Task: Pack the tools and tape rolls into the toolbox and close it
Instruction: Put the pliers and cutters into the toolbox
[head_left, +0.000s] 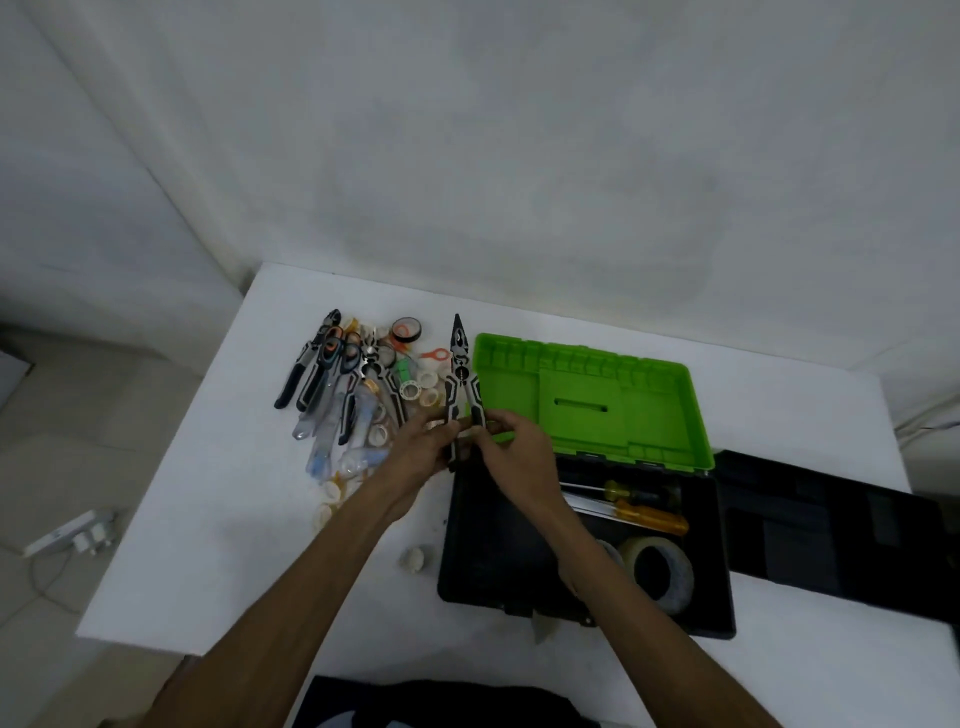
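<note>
While the pile of tools (337, 384) and small tape rolls (415, 389) waits on the tabletop (208, 519) to the left of both hands, the left hand (421, 447) and right hand (511, 441) each grip one handle of the pliers (461, 384) — nose pointing away, long axis upright. Just right of and below the right hand lies the open toolbox (483, 551), so that hand is nearer — the drop is likely short and downward.
</note>
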